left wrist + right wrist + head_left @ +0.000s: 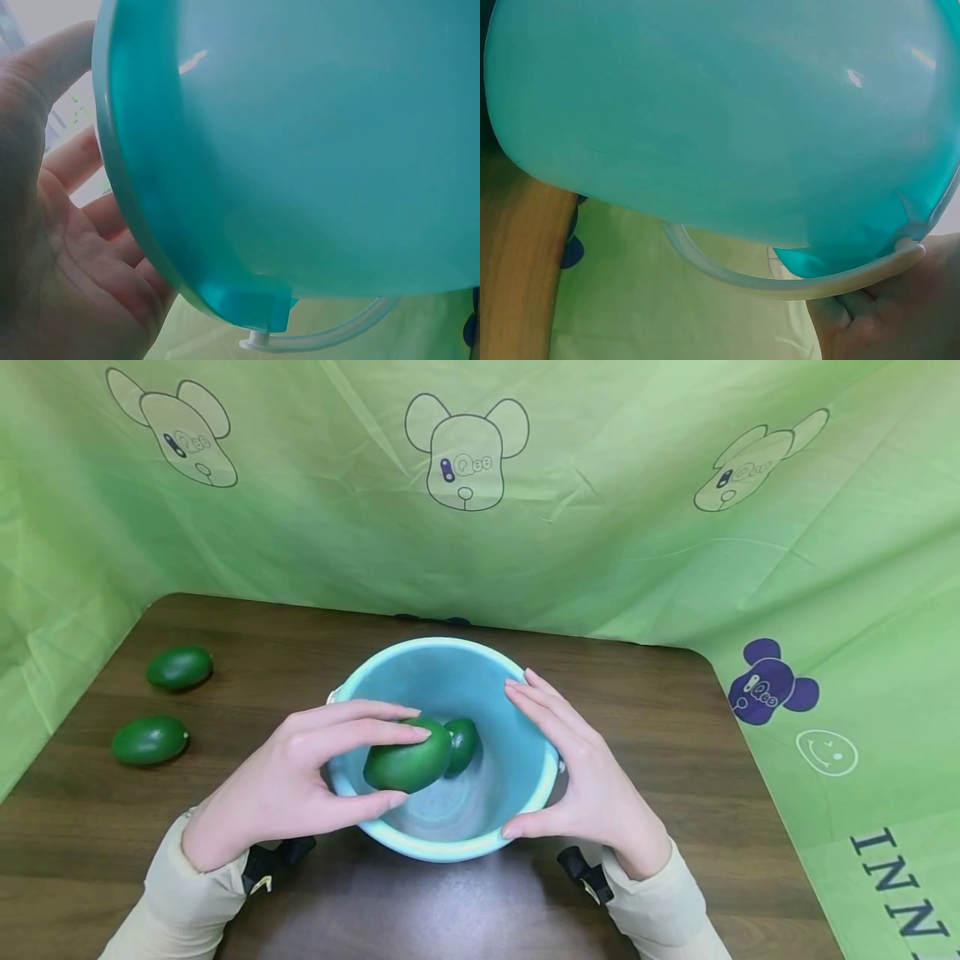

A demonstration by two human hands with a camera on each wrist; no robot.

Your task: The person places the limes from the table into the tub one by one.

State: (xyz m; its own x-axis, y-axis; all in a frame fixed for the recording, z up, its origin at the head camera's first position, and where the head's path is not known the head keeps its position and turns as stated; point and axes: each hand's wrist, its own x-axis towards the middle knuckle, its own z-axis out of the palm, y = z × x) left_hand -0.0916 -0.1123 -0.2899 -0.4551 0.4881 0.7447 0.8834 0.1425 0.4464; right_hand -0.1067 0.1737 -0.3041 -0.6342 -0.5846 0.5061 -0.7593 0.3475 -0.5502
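A light-blue bucket [444, 681] stands at the middle of the table with its mouth facing up. My left hand [296, 768] reaches over its left rim, pinching a smooth dark-green oval fruit [405, 762] between thumb and fingertips. Just beyond it, a second green fruit [462, 745] lies inside the bucket, partly covered by the held one. My right hand [592, 781] holds the right side of the bucket, fingertips over the far rim and thumb on the near rim. Both wrist views are mostly filled by the bucket's outer wall [315, 165], which hides the fruit.
Two more green fruits, an upper one [180, 668] and a lower one [150, 740], lie on the left of the brown wooden table [637, 693]. A pale handle [795, 289] hangs on the bucket's far side. Green printed cloth [585, 527] rises behind the table.
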